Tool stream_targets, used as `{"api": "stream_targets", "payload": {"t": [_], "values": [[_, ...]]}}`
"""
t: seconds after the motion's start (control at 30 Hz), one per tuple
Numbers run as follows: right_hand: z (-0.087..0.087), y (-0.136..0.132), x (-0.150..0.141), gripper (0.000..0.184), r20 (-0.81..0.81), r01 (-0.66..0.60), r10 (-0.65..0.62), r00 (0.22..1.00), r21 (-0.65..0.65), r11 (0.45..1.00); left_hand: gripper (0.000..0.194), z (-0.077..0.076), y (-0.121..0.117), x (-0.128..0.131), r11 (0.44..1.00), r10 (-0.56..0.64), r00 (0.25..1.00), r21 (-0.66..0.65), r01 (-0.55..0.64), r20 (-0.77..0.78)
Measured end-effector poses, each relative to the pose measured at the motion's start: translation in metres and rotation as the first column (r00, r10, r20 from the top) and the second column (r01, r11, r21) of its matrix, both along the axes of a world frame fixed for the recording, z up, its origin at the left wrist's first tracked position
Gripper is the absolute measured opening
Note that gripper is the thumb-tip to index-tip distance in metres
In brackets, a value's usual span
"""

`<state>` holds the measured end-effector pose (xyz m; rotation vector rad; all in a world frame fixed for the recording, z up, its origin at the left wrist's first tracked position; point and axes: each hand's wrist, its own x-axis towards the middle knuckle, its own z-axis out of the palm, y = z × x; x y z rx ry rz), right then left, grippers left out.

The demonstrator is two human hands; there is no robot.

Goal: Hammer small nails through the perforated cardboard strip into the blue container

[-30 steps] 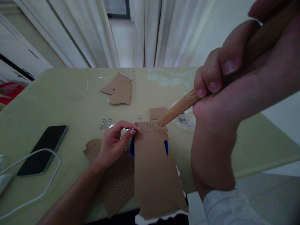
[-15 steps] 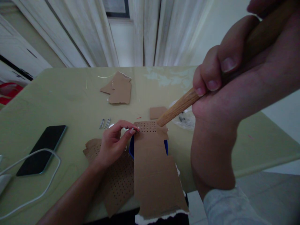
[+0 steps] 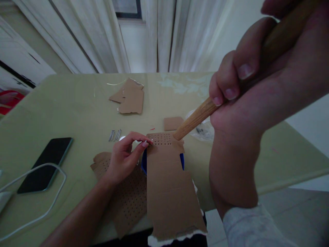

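Note:
My left hand [image 3: 127,154] is closed in a pinch over a strip of cardboard [image 3: 164,178], with a thin metal nail [image 3: 152,140] between thumb and forefinger, mostly hidden by the fingertips. Rows of small holes cover the strip's far end, which lies over a blue container [image 3: 182,161]. Wrapped round a wooden handle [image 3: 196,118], my right hand [image 3: 246,75] is raised close to the camera. The handle slants down to the left, its lower end just above or near the holes. Its upper end runs out of view, so any tool head is hidden.
Several nails [image 3: 114,135] lie left of the strip. Another punched cardboard piece [image 3: 131,199] sits under my left forearm. A phone [image 3: 46,164] and white cable [image 3: 58,202] are at left, cardboard scraps [image 3: 132,99] farther back, and a clear plastic bag [image 3: 203,132] at right.
My right hand and the wooden handle have shifted very slightly to the left. The left hand keeps its pinch at the same spot on the cardboard.

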<state>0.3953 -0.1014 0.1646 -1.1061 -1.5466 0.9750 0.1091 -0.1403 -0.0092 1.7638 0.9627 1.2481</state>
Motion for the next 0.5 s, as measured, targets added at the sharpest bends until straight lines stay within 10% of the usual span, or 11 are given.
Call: {"api": "stream_targets", "payload": {"t": [0.17, 0.5], "values": [[0.003, -0.006, -0.036, 0.074, -0.177, 0.362, -0.321, 0.930, 0.302, 0.882, 0.007, 0.001, -0.003, 0.001, 0.997, 0.032, 0.995, 0.076, -0.025, -0.094], [-0.001, -0.028, -0.053, 0.046, -0.011, 0.132, -0.132, 0.991, 0.181, 0.975, 0.009, 0.003, -0.002, 0.007, 0.991, 0.079, 0.988, 0.122, -0.063, -0.134]]}}
